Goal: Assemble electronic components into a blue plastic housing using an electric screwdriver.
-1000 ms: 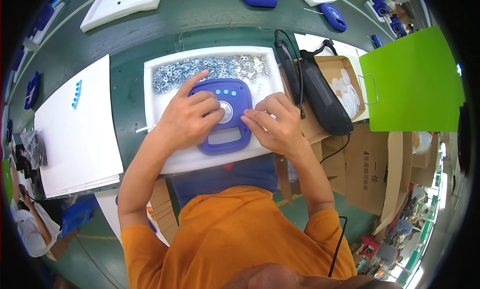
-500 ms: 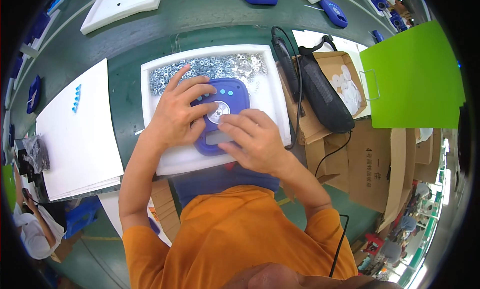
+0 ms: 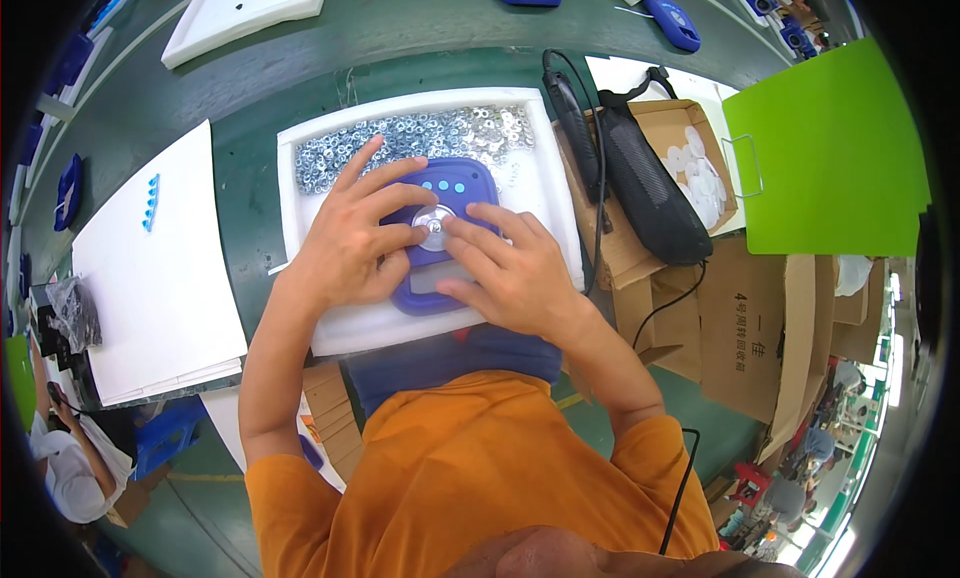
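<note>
My fingertips meet on the round silver disc [image 3: 434, 224] at the middle of the blue plastic case [image 3: 436, 240]. The left hand [image 3: 352, 240] lies flat over the case's left half with its fingers spread wide, index and middle reaching the disc. The right hand [image 3: 508, 270] comes in from the lower right, fingers loosely fanned and pressed down, its index tip touching the disc's right edge; I cannot tell whether anything is pinched under them.

The case rests in the middle of the white foam tray [image 3: 545, 193], which I take as my landmark. Along the tray's far edge, inside it, lies a heap of small metal washers [image 3: 420, 136], just beyond my left fingers. Just right of the tray a black power tool [image 3: 640, 183] lies across an open cardboard box [image 3: 690, 143] holding white discs. Left of the tray, well apart, sits a white board [image 3: 160, 278] with a small row of blue pieces [image 3: 151, 200]. Far right of the tray is a green sheet [image 3: 830, 148].
</note>
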